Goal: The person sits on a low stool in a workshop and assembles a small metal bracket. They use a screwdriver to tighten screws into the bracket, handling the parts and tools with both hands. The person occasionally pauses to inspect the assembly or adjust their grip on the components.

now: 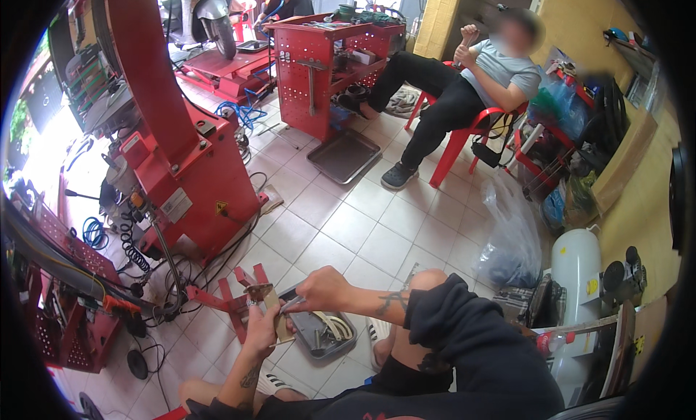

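Down in front of my knees, my left hand point(259, 331) is closed round a flat beige part point(272, 304) with a brownish metal end, held tilted. My right hand point(323, 289) grips a slim grey tool point(293, 304), its tip against or close beside that part; its exact kind is too small to make out. Below both hands a dark grey tray point(348, 345) lies on the floor, with curved cream-coloured pieces point(335, 329) and small metal bits inside. Just behind my left hand stands a red metal frame point(230, 302), partly covered by the part.
A red machine point(192, 195) with cables stands left. Farther off are a red tool cart point(301, 83), a flat metal tray point(344, 156) and a scooter point(206, 18) on a lift. A person sits in a red chair point(451, 148); a white tank point(578, 264) stands right.
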Tool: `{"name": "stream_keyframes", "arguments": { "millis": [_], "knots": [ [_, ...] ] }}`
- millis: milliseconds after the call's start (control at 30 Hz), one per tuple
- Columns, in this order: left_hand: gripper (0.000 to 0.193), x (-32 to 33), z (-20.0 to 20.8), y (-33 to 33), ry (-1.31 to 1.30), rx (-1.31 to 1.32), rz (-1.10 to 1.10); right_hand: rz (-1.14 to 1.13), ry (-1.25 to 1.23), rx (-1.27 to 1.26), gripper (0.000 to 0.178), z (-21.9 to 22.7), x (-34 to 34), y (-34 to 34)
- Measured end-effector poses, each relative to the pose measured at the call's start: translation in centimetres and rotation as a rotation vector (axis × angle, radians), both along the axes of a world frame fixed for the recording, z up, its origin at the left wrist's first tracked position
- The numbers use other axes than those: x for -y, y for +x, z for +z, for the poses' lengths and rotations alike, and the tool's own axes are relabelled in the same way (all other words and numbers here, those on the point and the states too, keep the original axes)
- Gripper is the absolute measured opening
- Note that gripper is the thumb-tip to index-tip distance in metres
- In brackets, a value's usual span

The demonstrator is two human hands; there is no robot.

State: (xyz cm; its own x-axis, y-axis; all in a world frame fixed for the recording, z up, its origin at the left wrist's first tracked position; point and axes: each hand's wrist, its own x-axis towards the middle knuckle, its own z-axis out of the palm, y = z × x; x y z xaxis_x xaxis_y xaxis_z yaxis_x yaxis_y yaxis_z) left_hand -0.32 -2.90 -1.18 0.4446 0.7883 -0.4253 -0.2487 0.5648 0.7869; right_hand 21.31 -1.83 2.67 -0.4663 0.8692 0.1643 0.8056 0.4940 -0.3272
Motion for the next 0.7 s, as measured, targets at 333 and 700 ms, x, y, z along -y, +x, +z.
{"name": "stream_keyframes", "arguments": {
  "millis": [333,700],
  "knots": [
    [0.022,1.8,-0.3,1.1,-0.039,0.008,-0.029,0.089,-0.012,-0.032,0.054,-1.5,0.2,1.5],
    [0.033,0.9,0.3,1.3,0.127,-0.134,-0.120,0.192,-0.245,-0.031,0.110,0.5,-0.9,0.1]
  ]
}}
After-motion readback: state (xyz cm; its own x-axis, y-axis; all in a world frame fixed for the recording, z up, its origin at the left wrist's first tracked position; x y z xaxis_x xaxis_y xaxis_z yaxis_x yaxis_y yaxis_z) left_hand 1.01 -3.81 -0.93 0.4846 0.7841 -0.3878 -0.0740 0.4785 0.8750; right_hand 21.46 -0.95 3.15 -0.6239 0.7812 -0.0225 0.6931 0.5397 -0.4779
